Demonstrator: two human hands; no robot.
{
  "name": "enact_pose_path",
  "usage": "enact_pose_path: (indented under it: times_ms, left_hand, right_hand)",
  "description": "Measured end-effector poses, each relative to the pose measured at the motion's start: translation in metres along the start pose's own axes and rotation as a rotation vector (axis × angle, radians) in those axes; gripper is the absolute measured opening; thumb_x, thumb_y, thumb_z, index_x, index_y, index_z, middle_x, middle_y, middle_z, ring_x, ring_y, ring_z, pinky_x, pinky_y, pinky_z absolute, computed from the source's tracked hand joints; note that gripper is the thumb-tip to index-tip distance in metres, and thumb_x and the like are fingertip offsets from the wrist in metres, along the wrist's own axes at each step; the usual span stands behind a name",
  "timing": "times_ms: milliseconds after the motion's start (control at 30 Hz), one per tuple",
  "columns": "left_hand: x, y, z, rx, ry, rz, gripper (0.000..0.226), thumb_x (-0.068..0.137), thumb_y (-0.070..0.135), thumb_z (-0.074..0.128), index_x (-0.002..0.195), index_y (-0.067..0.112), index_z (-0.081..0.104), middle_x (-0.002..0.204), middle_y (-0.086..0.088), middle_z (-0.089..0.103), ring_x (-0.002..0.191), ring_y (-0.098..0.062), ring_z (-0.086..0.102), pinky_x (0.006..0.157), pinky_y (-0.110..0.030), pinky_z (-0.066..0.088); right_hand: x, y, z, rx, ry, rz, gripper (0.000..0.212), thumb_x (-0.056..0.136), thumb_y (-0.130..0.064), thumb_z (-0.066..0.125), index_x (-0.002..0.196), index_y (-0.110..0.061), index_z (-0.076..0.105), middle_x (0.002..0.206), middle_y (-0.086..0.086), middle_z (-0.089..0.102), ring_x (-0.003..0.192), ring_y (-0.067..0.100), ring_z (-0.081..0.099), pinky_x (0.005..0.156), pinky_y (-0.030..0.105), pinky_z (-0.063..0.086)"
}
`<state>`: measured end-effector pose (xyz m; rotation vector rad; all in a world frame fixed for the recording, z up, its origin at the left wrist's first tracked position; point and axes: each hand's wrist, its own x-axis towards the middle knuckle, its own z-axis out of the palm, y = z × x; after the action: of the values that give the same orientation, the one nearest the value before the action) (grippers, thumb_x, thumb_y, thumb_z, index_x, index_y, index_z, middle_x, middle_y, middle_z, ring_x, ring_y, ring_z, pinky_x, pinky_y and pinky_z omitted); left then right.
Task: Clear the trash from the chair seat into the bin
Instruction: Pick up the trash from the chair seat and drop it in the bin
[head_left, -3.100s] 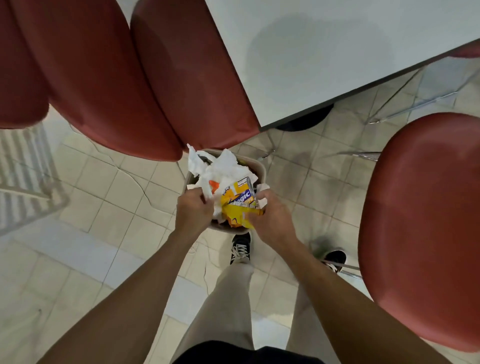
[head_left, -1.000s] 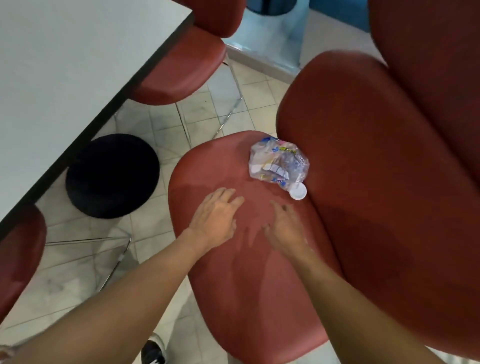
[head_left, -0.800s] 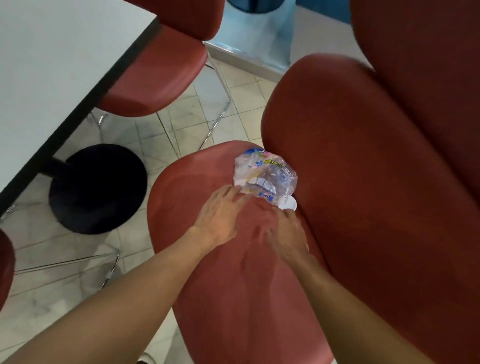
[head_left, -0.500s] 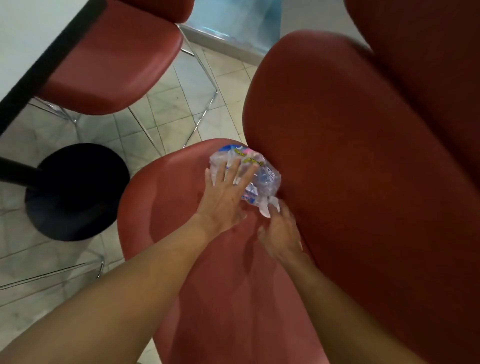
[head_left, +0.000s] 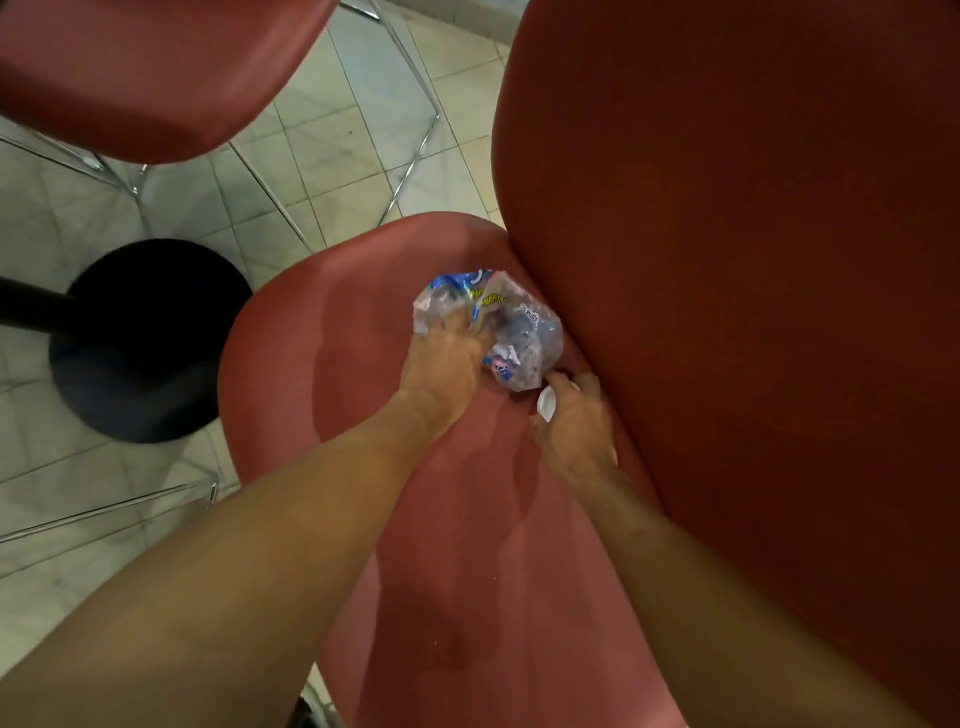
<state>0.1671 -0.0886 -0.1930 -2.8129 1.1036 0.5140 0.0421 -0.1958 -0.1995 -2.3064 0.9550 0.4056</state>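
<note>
Crumpled clear plastic bag (head_left: 488, 325) (blue, yellow print) lying at far end of red chair seat (head_left: 363, 322), against backrest (head_left: 727, 260). Left hand (head_left: 441, 364) fingers curling into it; right hand (head_left: 574, 421) pinching small white cap (head_left: 546, 404).

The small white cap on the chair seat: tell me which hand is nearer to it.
Right. The right hand pinches the white cap itself; the left hand is off to the cap's left, gripping the crumpled plastic wrapper.
</note>
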Motion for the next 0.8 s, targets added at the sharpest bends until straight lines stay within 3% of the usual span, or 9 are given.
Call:
enact_pose_path:
  times_ms: [100, 233, 367, 433, 567, 633, 800]
  left_hand:
    - [-0.022, -0.008, 0.001, -0.048, -0.02, -0.007, 0.042, 0.096, 0.017, 0.05, 0.137, 0.027, 0.049, 0.126, -0.006, 0.053, 0.107, -0.03, 0.058, 0.084, -0.04, 0.051]
    - [-0.071, -0.017, -0.01, -0.267, -0.012, -0.07, 0.036, 0.096, 0.024, 0.053, 0.132, 0.017, 0.052, 0.109, -0.011, 0.064, 0.101, -0.034, 0.061, 0.079, -0.043, 0.05]
    - [-0.127, -0.028, -0.024, -0.253, -0.034, -0.143, 0.031, 0.097, 0.022, 0.051, 0.127, 0.015, 0.052, 0.104, -0.012, 0.066, 0.096, -0.033, 0.064, 0.077, -0.041, 0.049]
    - [-0.157, -0.036, -0.034, -0.275, -0.013, -0.163, 0.037, 0.095, 0.017, 0.051, 0.131, 0.019, 0.047, 0.1, -0.012, 0.067, 0.092, -0.035, 0.065, 0.075, -0.043, 0.049]
    - [-0.226, -0.054, -0.053, -0.327, 0.054, -0.151, 0.071, 0.09, 0.006, 0.05, 0.148, 0.037, 0.023, 0.093, -0.011, 0.064, 0.082, -0.035, 0.064, 0.07, -0.039, 0.048]
    - [-0.262, -0.065, -0.062, -0.323, 0.05, -0.14, 0.074, 0.091, 0.002, 0.043, 0.148, 0.043, 0.021, 0.099, -0.011, 0.06, 0.084, -0.032, 0.062, 0.072, -0.038, 0.048]
    - [-0.366, -0.095, -0.078, -0.312, -0.002, -0.22, 0.05, 0.093, 0.004, 0.044, 0.134, 0.032, 0.05, 0.129, -0.009, 0.044, 0.109, -0.033, 0.055, 0.087, -0.04, 0.048]
  right_hand:
    - [-0.017, -0.001, -0.006, 0.021, -0.031, 0.06, 0.057, 0.084, -0.019, 0.066, 0.137, -0.025, 0.046, 0.134, 0.008, 0.033, 0.11, 0.031, 0.054, 0.095, 0.036, 0.048]
    - [-0.048, -0.01, -0.021, 0.094, -0.02, 0.05, 0.061, 0.083, -0.022, 0.066, 0.139, -0.027, 0.044, 0.132, 0.009, 0.034, 0.109, 0.032, 0.055, 0.097, 0.037, 0.047]
    - [-0.092, -0.029, -0.031, 0.122, -0.002, -0.001, 0.066, 0.082, -0.024, 0.067, 0.142, -0.028, 0.039, 0.131, 0.007, 0.038, 0.11, 0.031, 0.055, 0.093, 0.037, 0.047]
    - [-0.117, -0.043, -0.036, 0.133, 0.012, -0.024, 0.068, 0.082, -0.024, 0.068, 0.143, -0.026, 0.037, 0.133, 0.005, 0.039, 0.112, 0.029, 0.054, 0.091, 0.034, 0.045]
    - [-0.168, -0.082, -0.041, 0.122, 0.023, -0.114, 0.069, 0.083, -0.024, 0.069, 0.143, -0.025, 0.036, 0.137, 0.004, 0.043, 0.116, 0.028, 0.053, 0.092, 0.035, 0.044]
    - [-0.196, -0.105, -0.04, 0.122, 0.04, -0.158, 0.067, 0.084, -0.023, 0.069, 0.143, -0.024, 0.037, 0.137, 0.005, 0.045, 0.115, 0.03, 0.055, 0.093, 0.038, 0.045]
    - [-0.279, -0.153, -0.02, 0.107, 0.029, -0.276, 0.069, 0.082, -0.022, 0.07, 0.143, -0.024, 0.037, 0.135, 0.005, 0.046, 0.112, 0.031, 0.057, 0.09, 0.038, 0.046]
